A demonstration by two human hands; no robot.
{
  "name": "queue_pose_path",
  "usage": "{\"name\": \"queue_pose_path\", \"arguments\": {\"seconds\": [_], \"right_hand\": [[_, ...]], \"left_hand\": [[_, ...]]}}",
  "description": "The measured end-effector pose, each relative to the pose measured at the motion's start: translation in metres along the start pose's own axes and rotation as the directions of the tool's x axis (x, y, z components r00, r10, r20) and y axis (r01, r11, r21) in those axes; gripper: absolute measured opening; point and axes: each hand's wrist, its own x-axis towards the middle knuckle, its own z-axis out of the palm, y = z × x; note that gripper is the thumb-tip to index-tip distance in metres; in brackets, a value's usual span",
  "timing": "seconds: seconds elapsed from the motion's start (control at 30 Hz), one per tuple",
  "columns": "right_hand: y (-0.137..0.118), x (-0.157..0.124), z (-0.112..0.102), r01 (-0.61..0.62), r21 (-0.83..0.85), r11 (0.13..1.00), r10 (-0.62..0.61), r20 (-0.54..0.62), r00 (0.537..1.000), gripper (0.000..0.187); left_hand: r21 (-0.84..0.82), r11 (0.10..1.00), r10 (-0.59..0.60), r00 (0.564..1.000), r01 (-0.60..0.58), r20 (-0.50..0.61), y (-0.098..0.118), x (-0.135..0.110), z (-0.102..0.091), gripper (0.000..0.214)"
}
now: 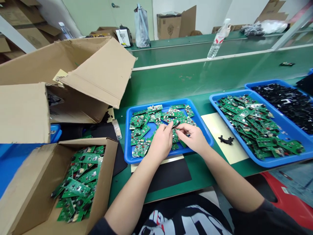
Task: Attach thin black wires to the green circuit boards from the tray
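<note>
Two bare hands at work over one blue plastic tray (126, 140), rectangular with rounded corners; clock positions are read from the hands. The left hand (160, 141) pinches one small dark piece (175, 125) between thumb and forefinger, above the tray's middle. The right hand (192, 136) brings its curled thumb and forefinger to the same piece; whether it grips or only touches cannot be told. Beneath lie green circuit boards (142, 147), flat, oblong and studded with components, too overlapped to count. Two further blue trays appear: one at 3 o'clock (294, 133), heaped with similar boards, and one between 2 and 3 (275, 81), filled with glossy black parts (288, 101). Two open cardboard boxes stand to the left: a small one at 8 o'clock (104, 179), holding more boards, and a large one at 10 (102, 71), its flaps creased and torn-edged. One black cluster (226, 140), jagged in outline, rests on matte yellow paper (236, 156) just past 3. One clear, ribbed bottle (218, 40) stands at 1 o'clock.
</note>
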Motion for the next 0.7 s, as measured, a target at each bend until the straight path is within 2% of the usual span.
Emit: {"name": "queue_pose_path", "arguments": {"seconds": [0.17,0.33,0.43,0.57,0.7], "right_hand": [[-0.001,0.005,-0.004,-0.112,0.178,0.978,0.106,0.043,0.993,0.013],[-0.002,0.009,-0.009,-0.258,0.369,0.893,0.216,0.154,0.964,0.029],[-0.004,0.008,-0.011,-0.333,0.441,0.833,0.237,0.26,0.936,0.035],[-0.007,0.006,-0.012,-0.404,0.493,0.771,0.235,0.369,0.899,0.033],[-0.007,0.006,-0.013,-0.449,0.525,0.723,0.224,0.437,0.871,0.032]], "left_hand": [[-0.09,0.986,0.132,0.99,-0.137,-0.056,-0.002,0.0,0.0,0.044],[-0.083,0.94,0.306,0.928,-0.33,-0.213,-0.007,0.002,0.001,0.048],[-0.047,0.943,0.306,0.911,-0.331,-0.275,-0.006,0.003,-0.002,0.047],[-0.019,0.94,0.32,0.9,-0.341,-0.296,-0.006,0.005,-0.007,0.037],[-0.082,0.937,0.298,0.902,-0.339,-0.313,-0.005,0.005,-0.008,0.034]]}}
